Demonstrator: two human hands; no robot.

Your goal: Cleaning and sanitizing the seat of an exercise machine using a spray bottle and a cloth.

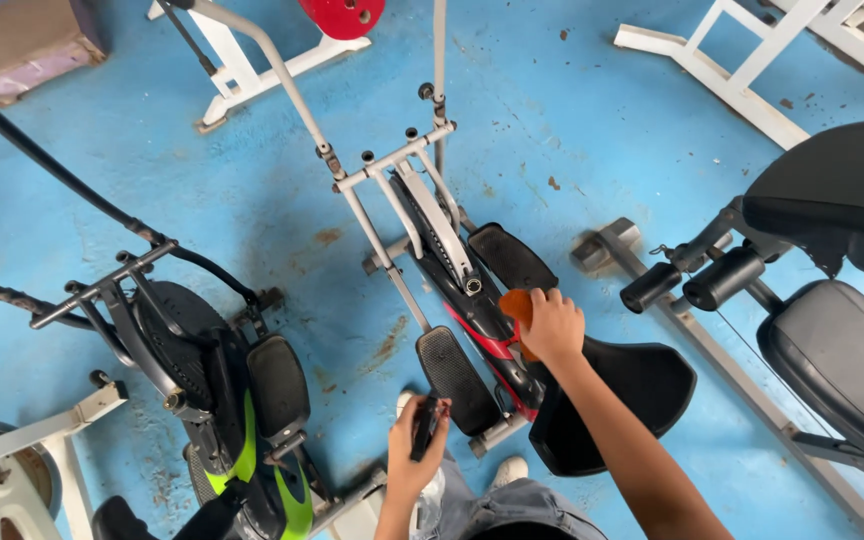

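Right hand (553, 327) is fisted around an orange cloth (516, 305), pressing it on the red-and-black body of the middle trainer (472, 300). Cloth is bunched, only a small fold shows past the fingers, just left of the knuckles. Left hand (414, 462) grips a dark bottle (425, 425), closed around it, held low near the trainer's near pedal (455, 375). Trainer: 2 black ribbed pedals, grey-white frame, black saddle (617, 395) right under the right forearm. Second trainer (222, 400), black with green trim, stands to the left, well apart. Padded bench machine (832, 300) at right. Floor (282, 190) is blue paint, rust-spotted.
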